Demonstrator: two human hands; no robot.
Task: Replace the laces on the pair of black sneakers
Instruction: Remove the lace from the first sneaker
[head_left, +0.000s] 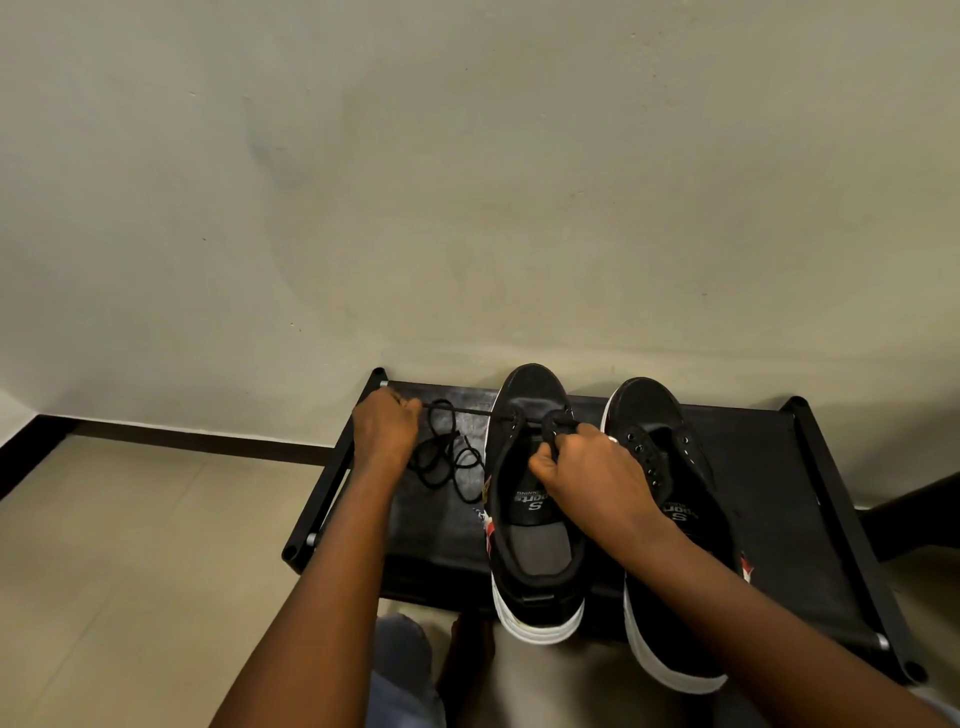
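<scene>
On the rack (810, 499), your left hand (385, 429) pinches the lace (470, 411), which runs taut rightward to the left sneaker (524, 499), whose tongue (555, 423) your nearer right hand (589, 470) grips

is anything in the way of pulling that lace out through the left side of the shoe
Nothing visible blocks it. The left hand grips the black lace, which runs taut and clear to the eyelet of the left sneaker. The right hand holds the tongue, off that line.
</scene>
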